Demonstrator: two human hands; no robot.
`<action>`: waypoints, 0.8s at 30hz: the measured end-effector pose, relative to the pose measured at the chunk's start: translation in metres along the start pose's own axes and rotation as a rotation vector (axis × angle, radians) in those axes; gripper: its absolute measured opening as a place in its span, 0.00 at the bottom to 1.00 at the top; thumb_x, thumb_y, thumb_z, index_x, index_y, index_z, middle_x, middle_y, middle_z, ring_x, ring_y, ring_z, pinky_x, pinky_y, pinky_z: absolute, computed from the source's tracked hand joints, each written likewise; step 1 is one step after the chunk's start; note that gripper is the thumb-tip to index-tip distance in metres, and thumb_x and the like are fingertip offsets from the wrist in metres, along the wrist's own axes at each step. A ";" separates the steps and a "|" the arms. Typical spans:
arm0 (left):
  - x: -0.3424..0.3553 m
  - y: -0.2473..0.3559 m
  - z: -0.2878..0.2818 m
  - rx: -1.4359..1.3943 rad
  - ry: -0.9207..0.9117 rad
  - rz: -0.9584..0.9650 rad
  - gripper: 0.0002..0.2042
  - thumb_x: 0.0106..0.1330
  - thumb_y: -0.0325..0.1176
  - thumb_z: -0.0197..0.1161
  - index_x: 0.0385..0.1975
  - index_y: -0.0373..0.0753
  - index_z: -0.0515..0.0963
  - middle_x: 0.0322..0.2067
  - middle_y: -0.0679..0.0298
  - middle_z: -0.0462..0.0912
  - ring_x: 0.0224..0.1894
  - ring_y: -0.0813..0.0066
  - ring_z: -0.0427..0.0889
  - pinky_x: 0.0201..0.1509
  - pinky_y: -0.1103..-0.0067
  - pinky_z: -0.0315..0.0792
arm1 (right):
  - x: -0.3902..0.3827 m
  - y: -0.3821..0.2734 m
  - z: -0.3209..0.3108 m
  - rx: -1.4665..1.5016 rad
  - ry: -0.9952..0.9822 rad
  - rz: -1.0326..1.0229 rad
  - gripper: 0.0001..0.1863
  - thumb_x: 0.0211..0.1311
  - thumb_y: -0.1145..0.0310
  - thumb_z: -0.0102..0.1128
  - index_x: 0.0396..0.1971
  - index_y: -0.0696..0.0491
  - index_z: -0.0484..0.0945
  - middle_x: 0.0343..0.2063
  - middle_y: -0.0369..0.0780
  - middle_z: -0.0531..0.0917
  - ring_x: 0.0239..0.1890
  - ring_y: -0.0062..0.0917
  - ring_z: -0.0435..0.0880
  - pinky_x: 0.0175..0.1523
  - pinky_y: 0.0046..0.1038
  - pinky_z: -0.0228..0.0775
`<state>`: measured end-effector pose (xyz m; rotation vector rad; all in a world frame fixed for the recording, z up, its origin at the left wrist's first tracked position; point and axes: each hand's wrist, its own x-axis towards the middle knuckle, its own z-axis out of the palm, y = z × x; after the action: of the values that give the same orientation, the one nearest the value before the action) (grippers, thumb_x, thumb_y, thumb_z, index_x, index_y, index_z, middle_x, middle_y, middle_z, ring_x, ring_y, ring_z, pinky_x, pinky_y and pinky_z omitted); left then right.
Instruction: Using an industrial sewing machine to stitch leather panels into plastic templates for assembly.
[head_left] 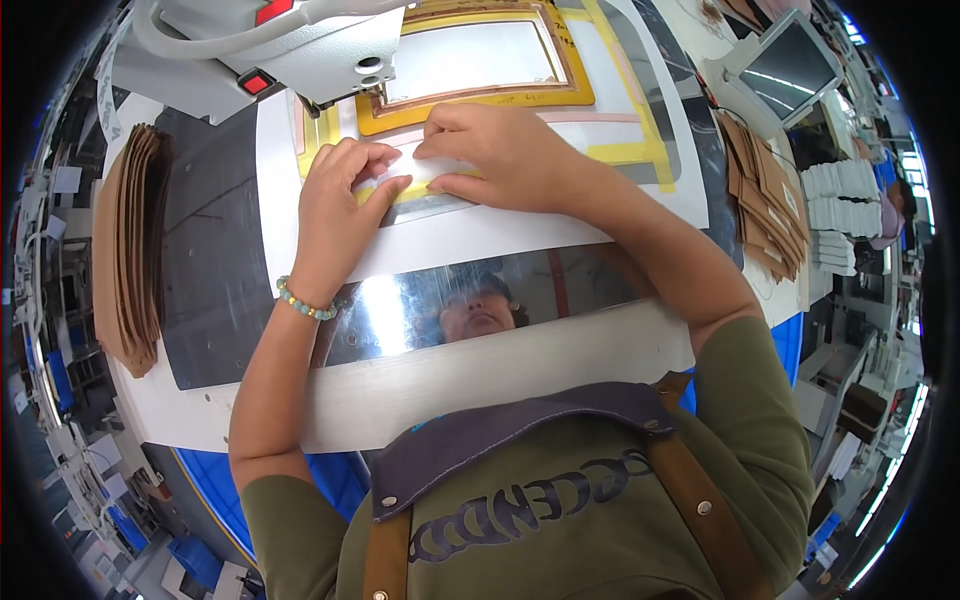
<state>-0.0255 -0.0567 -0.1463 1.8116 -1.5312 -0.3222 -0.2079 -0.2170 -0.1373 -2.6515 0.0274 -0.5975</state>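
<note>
- Head view: left hand (345, 190) and right hand (495, 155) half-curled over white sheet (440, 245) (any hold, I cannot tell).
- Yellow frame (573, 70): right hand's twelve o'clock.

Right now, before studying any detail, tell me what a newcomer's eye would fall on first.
Probably the bright yellow frame at top centre, just beyond the left hand and right hand, whose fingertips come close together over the white sheet. Next, likely the mirror-like metal strip below the hands, reflecting the person, and the pale machine head with red buttons at upper left.
</note>
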 end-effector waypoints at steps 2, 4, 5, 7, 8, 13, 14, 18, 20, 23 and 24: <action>0.000 0.000 0.000 -0.078 0.023 -0.016 0.09 0.63 0.28 0.74 0.41 0.35 0.85 0.37 0.64 0.83 0.43 0.69 0.80 0.48 0.75 0.76 | -0.005 0.002 0.006 0.021 0.029 0.024 0.14 0.63 0.65 0.71 0.46 0.54 0.84 0.44 0.40 0.81 0.43 0.36 0.84 0.47 0.34 0.77; -0.001 -0.001 -0.002 -0.100 0.023 -0.019 0.08 0.63 0.27 0.74 0.39 0.35 0.85 0.36 0.64 0.83 0.41 0.71 0.80 0.45 0.77 0.76 | -0.009 0.005 0.009 0.055 0.045 0.056 0.13 0.63 0.66 0.70 0.46 0.54 0.84 0.44 0.39 0.82 0.42 0.36 0.84 0.46 0.34 0.77; -0.001 -0.002 -0.004 -0.081 0.014 -0.010 0.07 0.63 0.26 0.73 0.38 0.34 0.85 0.36 0.64 0.83 0.40 0.72 0.81 0.44 0.78 0.76 | -0.010 0.007 0.010 0.068 0.055 0.071 0.13 0.63 0.66 0.70 0.45 0.54 0.84 0.44 0.39 0.82 0.42 0.36 0.84 0.45 0.34 0.77; -0.001 -0.004 -0.004 -0.130 0.006 -0.026 0.05 0.64 0.25 0.73 0.36 0.34 0.85 0.36 0.64 0.84 0.37 0.74 0.81 0.42 0.80 0.75 | -0.010 0.009 0.013 0.100 0.074 0.077 0.11 0.64 0.67 0.69 0.44 0.54 0.85 0.43 0.39 0.82 0.41 0.35 0.84 0.45 0.33 0.76; -0.001 -0.005 -0.004 -0.196 0.006 -0.051 0.04 0.64 0.25 0.72 0.35 0.34 0.85 0.35 0.64 0.84 0.36 0.75 0.81 0.41 0.80 0.75 | -0.010 0.010 0.013 0.123 0.084 0.073 0.10 0.65 0.67 0.69 0.43 0.54 0.85 0.42 0.38 0.82 0.41 0.34 0.84 0.44 0.33 0.76; -0.001 -0.005 -0.006 -0.264 0.026 -0.055 0.04 0.67 0.26 0.70 0.37 0.33 0.86 0.37 0.63 0.85 0.36 0.75 0.82 0.43 0.80 0.76 | -0.005 0.007 0.004 0.087 0.099 0.007 0.06 0.67 0.68 0.67 0.37 0.54 0.84 0.37 0.38 0.83 0.38 0.33 0.83 0.45 0.32 0.76; 0.000 -0.006 -0.010 -0.216 0.043 -0.017 0.04 0.68 0.27 0.70 0.38 0.33 0.86 0.39 0.62 0.86 0.38 0.74 0.83 0.44 0.79 0.76 | -0.002 0.007 -0.003 0.039 0.102 -0.020 0.06 0.67 0.68 0.66 0.36 0.55 0.84 0.36 0.38 0.84 0.37 0.33 0.83 0.45 0.32 0.76; 0.006 -0.012 -0.038 0.094 0.077 0.108 0.07 0.68 0.27 0.69 0.42 0.34 0.88 0.48 0.58 0.88 0.49 0.63 0.86 0.54 0.73 0.78 | 0.005 0.021 -0.065 0.040 0.105 0.116 0.09 0.71 0.65 0.65 0.37 0.56 0.84 0.35 0.37 0.85 0.36 0.26 0.81 0.44 0.28 0.73; 0.009 -0.016 -0.044 0.213 -0.007 0.137 0.10 0.70 0.29 0.67 0.46 0.32 0.86 0.55 0.54 0.85 0.58 0.57 0.82 0.63 0.69 0.74 | 0.013 0.033 -0.094 0.117 0.038 0.247 0.11 0.74 0.65 0.62 0.42 0.58 0.85 0.36 0.37 0.87 0.37 0.20 0.81 0.43 0.24 0.71; 0.011 -0.021 -0.039 0.380 -0.095 0.212 0.15 0.70 0.31 0.66 0.52 0.31 0.84 0.65 0.50 0.79 0.69 0.49 0.73 0.72 0.63 0.66 | 0.043 0.058 -0.102 -0.066 -0.012 0.216 0.10 0.66 0.69 0.63 0.41 0.58 0.88 0.29 0.41 0.87 0.30 0.21 0.84 0.39 0.29 0.76; 0.011 -0.022 -0.035 0.437 -0.120 0.240 0.17 0.69 0.32 0.67 0.54 0.31 0.83 0.67 0.48 0.76 0.72 0.46 0.70 0.75 0.62 0.64 | 0.037 0.056 -0.102 0.047 -0.043 0.416 0.12 0.71 0.63 0.61 0.38 0.54 0.88 0.29 0.39 0.87 0.31 0.28 0.83 0.41 0.30 0.75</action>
<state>0.0153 -0.0538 -0.1338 1.9276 -2.0010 0.0260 -0.2122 -0.3121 -0.0613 -2.5042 0.5297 -0.3945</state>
